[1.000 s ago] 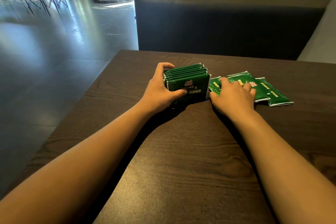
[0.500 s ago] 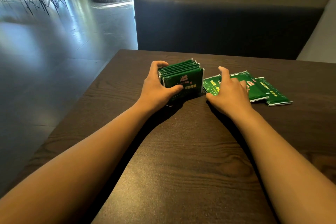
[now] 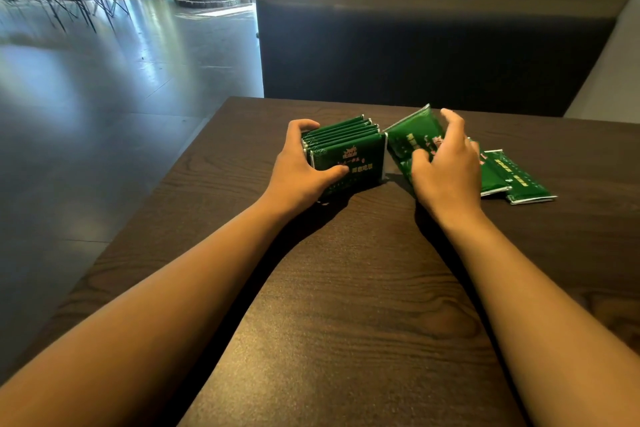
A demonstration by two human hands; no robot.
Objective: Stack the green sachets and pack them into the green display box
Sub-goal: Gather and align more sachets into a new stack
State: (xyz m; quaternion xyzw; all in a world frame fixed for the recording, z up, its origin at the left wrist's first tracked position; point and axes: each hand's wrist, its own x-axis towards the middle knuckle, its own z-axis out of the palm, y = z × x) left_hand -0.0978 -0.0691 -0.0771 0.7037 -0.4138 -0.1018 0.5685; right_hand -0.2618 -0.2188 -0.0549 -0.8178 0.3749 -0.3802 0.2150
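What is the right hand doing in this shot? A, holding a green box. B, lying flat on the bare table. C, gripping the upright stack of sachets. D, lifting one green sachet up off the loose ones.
D: the right hand grips a tilted sachet, raised on edge above the loose sachets lying flat on the table, while the left hand holds the upright stack.
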